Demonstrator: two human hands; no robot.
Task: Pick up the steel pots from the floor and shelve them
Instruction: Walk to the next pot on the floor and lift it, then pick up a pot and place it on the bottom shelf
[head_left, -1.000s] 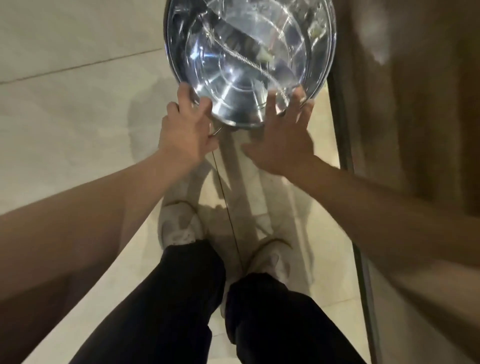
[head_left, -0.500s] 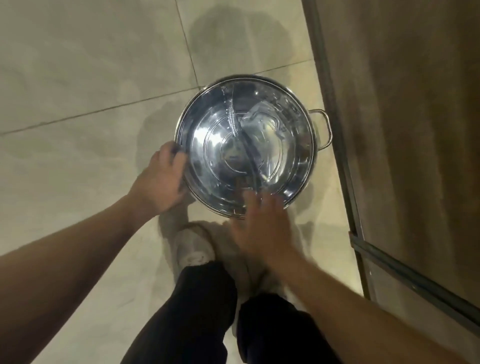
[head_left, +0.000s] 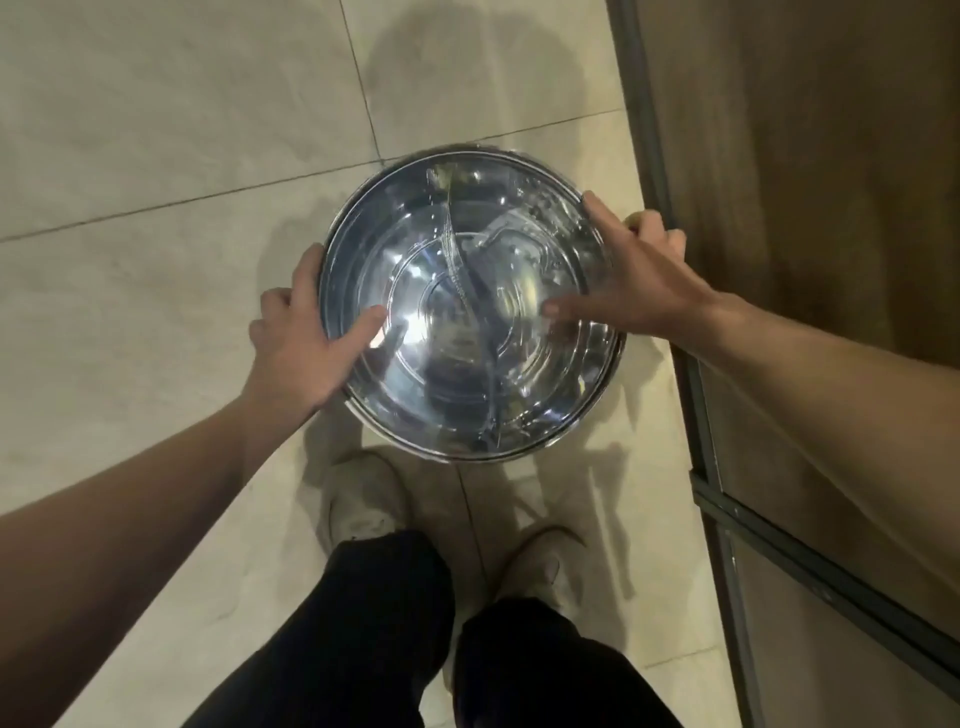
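Observation:
A wide, shiny steel pot (head_left: 467, 312) is seen from above, over the tiled floor and just ahead of my feet. My left hand (head_left: 298, 343) grips its left rim, thumb inside the pot and fingers curled outside. My right hand (head_left: 631, 278) holds the right rim, thumb reaching inside and fingers wrapped over the side handle, which is mostly hidden. The pot's inside shows only reflections.
Beige floor tiles (head_left: 156, 156) spread to the left and ahead. A brown wooden panel with a dark metal frame (head_left: 810, 260) runs along the right, close to the pot. My pale shoes (head_left: 363, 504) and dark trousers fill the bottom middle.
My right hand has moved from the pot's near edge to its right rim and handle. My left thumb has gone inside the left rim. The pot now sits lower in the view.

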